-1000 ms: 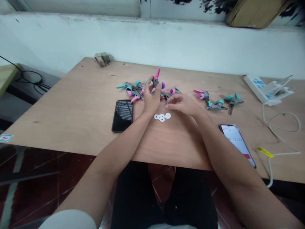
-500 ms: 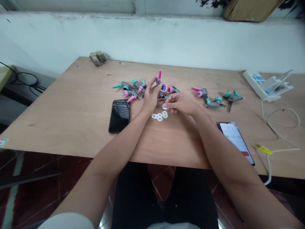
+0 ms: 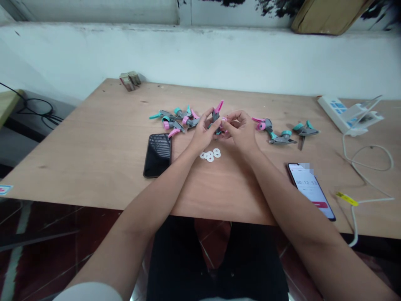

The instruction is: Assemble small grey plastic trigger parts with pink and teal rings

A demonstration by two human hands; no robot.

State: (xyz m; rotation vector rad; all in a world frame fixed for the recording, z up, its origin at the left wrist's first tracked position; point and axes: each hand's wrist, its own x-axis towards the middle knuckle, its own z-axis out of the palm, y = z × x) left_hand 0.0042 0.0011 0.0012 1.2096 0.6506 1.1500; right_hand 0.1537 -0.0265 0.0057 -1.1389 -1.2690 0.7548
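Observation:
My left hand (image 3: 200, 131) is closed round a grey clip with a pink handle (image 3: 216, 112), held just above the wooden table (image 3: 103, 138). My right hand (image 3: 239, 129) meets it from the right, fingers pinched against the clip's pink round end; a small white ring seems pressed there, though the fingers hide it. Just below both hands lie a few white rings (image 3: 210, 155) on the wood. To the left of my hands sits a pile of grey clips with pink and teal parts (image 3: 177, 118). More such clips (image 3: 280, 131) lie to the right.
A black phone (image 3: 157, 154) lies face up left of my forearm. A second phone with a lit timer screen (image 3: 311, 190) lies near the front edge at right. A white power strip (image 3: 347, 115) and white cable (image 3: 369, 167) occupy the far right. Small blocks (image 3: 130, 79) stand at the back.
My right hand picked a white ring from the little heap and rose to the clip. My left hand tilted the clip's pink handle rightward, and both hands now meet.

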